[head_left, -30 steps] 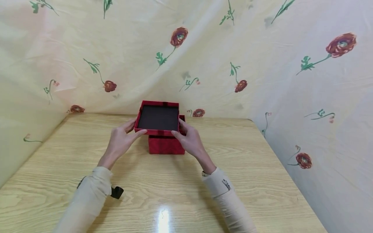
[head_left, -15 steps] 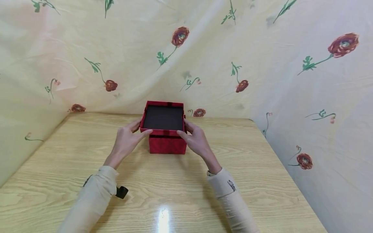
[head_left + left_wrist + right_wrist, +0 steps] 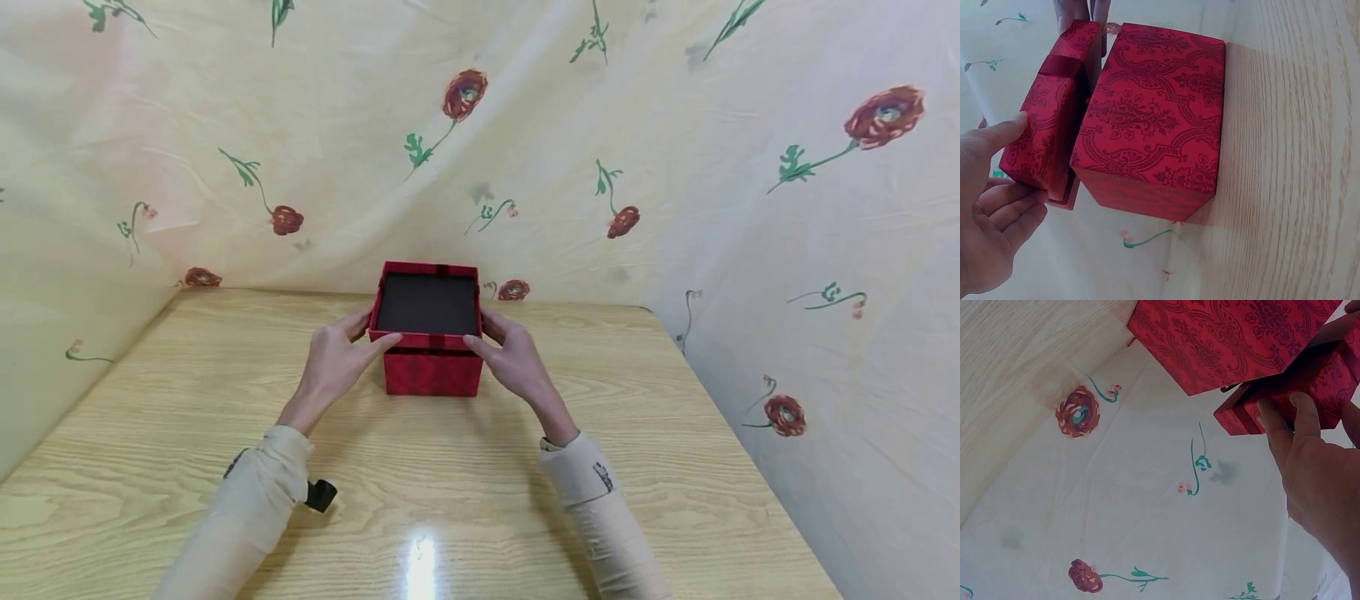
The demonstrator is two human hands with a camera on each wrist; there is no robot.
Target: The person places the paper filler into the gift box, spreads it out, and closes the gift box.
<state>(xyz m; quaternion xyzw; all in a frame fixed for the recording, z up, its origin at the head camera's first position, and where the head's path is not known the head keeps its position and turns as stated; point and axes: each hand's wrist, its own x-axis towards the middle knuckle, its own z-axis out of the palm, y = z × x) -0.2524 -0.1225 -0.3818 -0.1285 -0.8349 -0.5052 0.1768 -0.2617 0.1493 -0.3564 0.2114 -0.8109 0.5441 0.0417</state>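
Note:
A red patterned box (image 3: 432,372) stands on the table below a shallow red box lid (image 3: 426,340), whose black recessed face points up and which carries a dark red ribbon. The left hand (image 3: 335,354) grips the lid's near left corner, thumb on the front wall and fingers beneath. At the near right corner, the right hand (image 3: 513,354) holds it likewise. In the left wrist view, a narrow gap shows between lid (image 3: 1054,115) and box (image 3: 1154,106). Fingers (image 3: 1307,415) of the right hand press the lid's side in the right wrist view. The box's inside is hidden.
The wooden table (image 3: 450,483) meets a flower-printed cloth (image 3: 337,125) just behind the box. A black object (image 3: 321,495) shows beside the left sleeve, partly hidden by it. Cloth also hangs along the right side.
Both hands have carried the lid a little to the right and slightly down, so that it now lies more squarely above the box. The box has stayed in place.

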